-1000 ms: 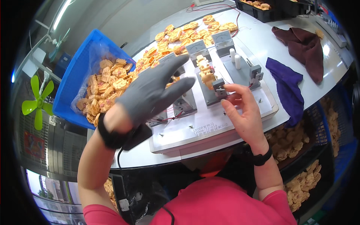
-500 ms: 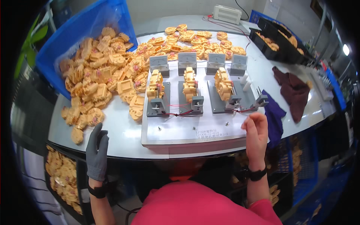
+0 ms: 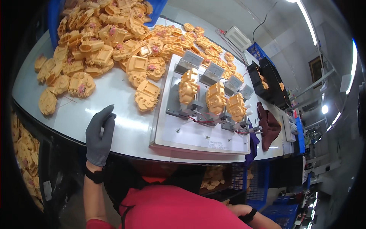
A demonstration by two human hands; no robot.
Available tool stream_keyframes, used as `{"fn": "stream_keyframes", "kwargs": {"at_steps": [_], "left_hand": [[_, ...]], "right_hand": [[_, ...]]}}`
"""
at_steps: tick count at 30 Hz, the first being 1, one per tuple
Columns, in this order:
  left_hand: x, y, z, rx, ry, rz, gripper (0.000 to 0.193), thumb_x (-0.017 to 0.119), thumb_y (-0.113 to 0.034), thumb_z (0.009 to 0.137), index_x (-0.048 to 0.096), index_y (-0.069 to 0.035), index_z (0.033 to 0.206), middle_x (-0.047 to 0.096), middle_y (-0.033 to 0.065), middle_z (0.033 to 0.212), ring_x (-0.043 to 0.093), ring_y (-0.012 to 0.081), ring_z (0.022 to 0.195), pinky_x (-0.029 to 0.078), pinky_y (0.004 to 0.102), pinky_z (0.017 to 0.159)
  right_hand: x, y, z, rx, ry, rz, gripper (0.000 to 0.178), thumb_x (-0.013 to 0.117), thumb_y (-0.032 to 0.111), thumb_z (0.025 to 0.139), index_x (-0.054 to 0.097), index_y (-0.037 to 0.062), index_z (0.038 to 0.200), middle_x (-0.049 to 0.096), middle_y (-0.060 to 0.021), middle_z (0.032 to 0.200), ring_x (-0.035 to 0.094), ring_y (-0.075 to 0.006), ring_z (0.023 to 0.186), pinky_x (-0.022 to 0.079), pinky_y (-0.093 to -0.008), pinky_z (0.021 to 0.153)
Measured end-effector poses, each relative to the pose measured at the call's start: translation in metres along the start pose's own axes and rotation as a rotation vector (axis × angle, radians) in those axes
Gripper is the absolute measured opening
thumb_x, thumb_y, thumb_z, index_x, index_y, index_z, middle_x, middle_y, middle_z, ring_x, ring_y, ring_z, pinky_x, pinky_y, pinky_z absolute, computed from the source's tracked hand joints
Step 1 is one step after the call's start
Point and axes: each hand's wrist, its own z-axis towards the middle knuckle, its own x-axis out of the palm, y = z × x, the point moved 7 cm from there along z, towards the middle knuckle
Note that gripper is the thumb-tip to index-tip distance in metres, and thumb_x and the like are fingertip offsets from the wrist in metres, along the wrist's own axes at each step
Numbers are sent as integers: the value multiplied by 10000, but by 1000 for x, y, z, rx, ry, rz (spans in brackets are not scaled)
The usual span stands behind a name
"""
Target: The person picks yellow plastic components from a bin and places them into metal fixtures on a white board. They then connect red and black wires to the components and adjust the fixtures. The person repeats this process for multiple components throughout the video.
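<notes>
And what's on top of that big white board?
Three tan plastic parts on grey stands, four boxy meters and red wires. I can't see the board beneath the stands; they cover it.

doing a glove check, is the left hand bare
No, the left hand is covered by a grey glove reaching the wrist.

3 housings (image 3: pixel 216 100) on board (image 3: pixel 187 143), 4 meters (image 3: pixel 212 73) behind, housing pile (image 3: pixel 102 54) left.

Lit at upper right by long, glowing tube lights (image 3: pixel 308 24). Closed in beyond by a pale grey wall (image 3: pixel 284 32), hung with a dark-framed panel (image 3: pixel 315 69). Furnished with a glossy white surface (image 3: pixel 127 135).
</notes>
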Motion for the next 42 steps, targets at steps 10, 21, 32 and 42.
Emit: {"fn": "stream_keyframes", "kwargs": {"at_steps": [10,21,32,42], "left_hand": [[-4,6,3,16,16,76,311,619,-57,924,640,-65,1235,651,61,883,624,149,763,490,270,669],[-5,5,4,38,-26,88,281,646,-93,907,656,-82,1187,654,76,845,639,183,718,493,297,609],[-4,3,5,77,-15,92,264,650,-101,914,653,-96,1178,640,83,857,648,213,730,507,316,619],[-4,4,2,5,51,126,267,638,-84,925,658,-60,1190,662,83,909,650,161,801,504,273,693]], "right_hand": [[-4,98,-7,210,-75,302,469,605,265,969,537,-24,1332,583,-183,1358,556,-246,1236,450,-363,1002],[-16,132,4,278,-76,317,483,607,267,965,525,-24,1341,571,-186,1370,545,-248,1250,440,-357,1015],[-22,140,-31,325,-14,298,498,609,269,961,514,-25,1351,558,-188,1382,534,-249,1264,430,-352,1028],[-33,151,-11,321,-5,284,511,611,271,957,504,-25,1360,546,-190,1393,524,-250,1277,421,-347,1040]]}}
